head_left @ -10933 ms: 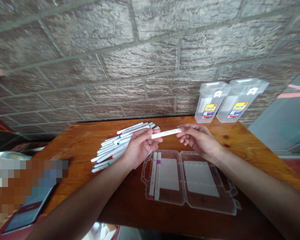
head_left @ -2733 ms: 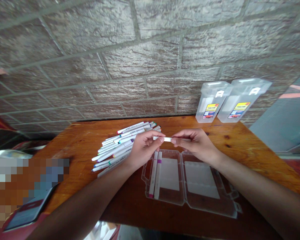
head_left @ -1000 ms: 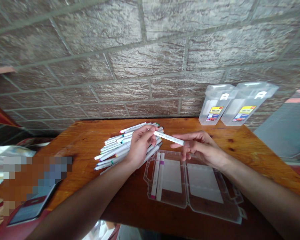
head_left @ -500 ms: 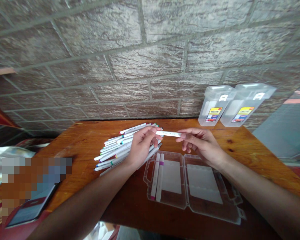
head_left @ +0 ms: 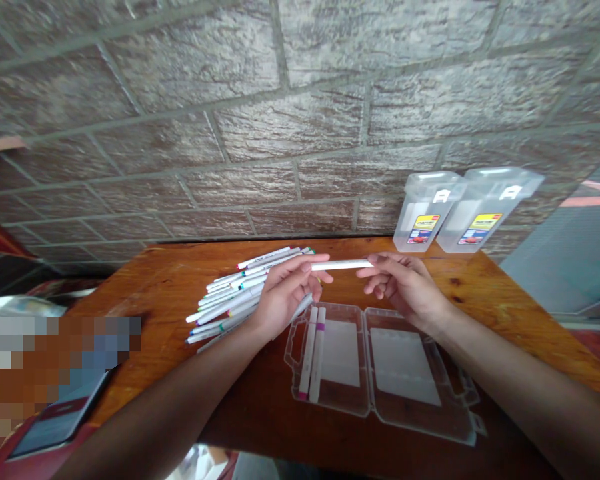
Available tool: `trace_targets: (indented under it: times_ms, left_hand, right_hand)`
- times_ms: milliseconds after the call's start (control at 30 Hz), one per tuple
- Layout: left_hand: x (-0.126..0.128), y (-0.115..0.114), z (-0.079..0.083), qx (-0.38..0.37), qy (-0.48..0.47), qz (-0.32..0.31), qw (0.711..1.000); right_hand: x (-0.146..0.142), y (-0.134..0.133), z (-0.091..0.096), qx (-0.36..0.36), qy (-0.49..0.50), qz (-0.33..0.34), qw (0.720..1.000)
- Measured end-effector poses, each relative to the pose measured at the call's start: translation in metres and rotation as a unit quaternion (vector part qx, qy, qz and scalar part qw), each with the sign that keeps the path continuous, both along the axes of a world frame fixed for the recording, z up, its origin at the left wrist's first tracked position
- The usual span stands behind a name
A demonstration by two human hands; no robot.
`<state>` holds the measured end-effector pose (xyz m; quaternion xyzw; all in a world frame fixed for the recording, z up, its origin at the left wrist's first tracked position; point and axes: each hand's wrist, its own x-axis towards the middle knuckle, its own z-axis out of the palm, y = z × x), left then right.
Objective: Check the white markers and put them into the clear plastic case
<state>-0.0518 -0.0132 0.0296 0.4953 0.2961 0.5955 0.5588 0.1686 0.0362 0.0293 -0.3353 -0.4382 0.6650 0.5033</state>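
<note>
A second ago my pen [head_left: 342,265] sloped down to the right in mid-frame; now it lies almost level there, the right fingers [head_left: 391,266] higher. My left fingers [head_left: 314,259] have stretched along it, and more barrel shows than when both sets nearly met.

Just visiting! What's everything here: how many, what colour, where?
Table: one, brown wood, centre
Wall: one, grey-brown blocks, behind table
Held marker: one, white, above table
Loose markers: many, white with coloured bands, table's left
Open case: one, clear, front of table
Case markers: two, mostly white, case's left half
Sheets: two, white, one per case half
Containers: two, clear with labels, table's far right
Device: one, dark, lower left, partly pixelated
Panel: one, grey, far right
Unclear items: several, white or red, left edge
Left hand: one, at held marker's left end
Right hand: one, at its right end
</note>
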Motion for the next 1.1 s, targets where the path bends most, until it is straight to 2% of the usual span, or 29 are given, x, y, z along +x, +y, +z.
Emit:
trace_targets:
  times_ms: [167, 367, 867, 1100]
  left_hand:
    - [-0.0004, -0.0006, -0.0003, 0.005, -0.011, -0.034, 0.999]
    - [-0.0001, -0.0006, -0.001, 0.015, -0.008, -0.039, 0.999]
    - [0.0039, 0.0031, -0.0015, -0.014, 0.026, 0.049, 0.998]
    - [0.0025, 0.0063, -0.0061, -0.008, 0.062, 0.079, 0.995]
  right_hand:
    - [0.0011, 0.0013, -0.0005, -0.018, 0.006, 0.001, 1.0]
    - [0.0023, 0.0024, -0.0026, -0.006, -0.004, 0.007, 1.0]
    - [0.0002, -0.0006, 0.0007, -0.006, -0.013, -0.009, 1.0]
    - [-0.0005, -0.0029, 0.0001, 0.021, -0.02, 0.0, 1.0]
